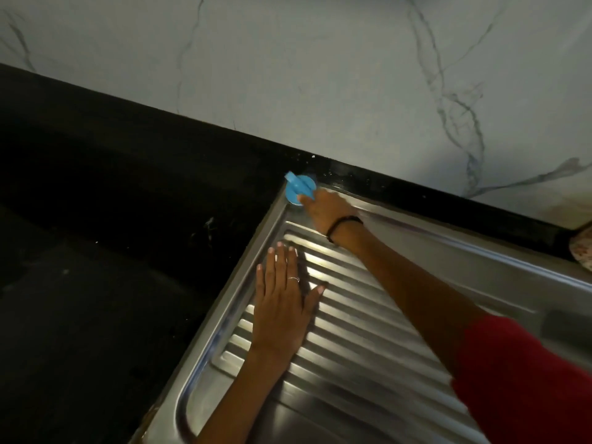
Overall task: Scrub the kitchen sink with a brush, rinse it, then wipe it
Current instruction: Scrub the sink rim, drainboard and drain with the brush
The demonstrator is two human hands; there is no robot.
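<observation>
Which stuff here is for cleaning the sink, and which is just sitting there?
For the job: blue brush, held by the right hand; steel drainboard, with the left hand flat on it.

Just there: black counter, marble wall, speckled thing at the edge.

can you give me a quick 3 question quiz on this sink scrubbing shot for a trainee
1. True or false: the left hand lies flat on the ribbed drainboard.
2. Where is the blue brush working?
A. the far corner of the steel sink top, beside the black counter
B. on the marble wall
C. inside the basin
3. Fill in: the right hand, with a dark band at its wrist, holds the ____.

Key
1. True: its fingers are straight, palm down on the ridges.
2. A.
3. Brush: its fingers grip the handle.
</observation>
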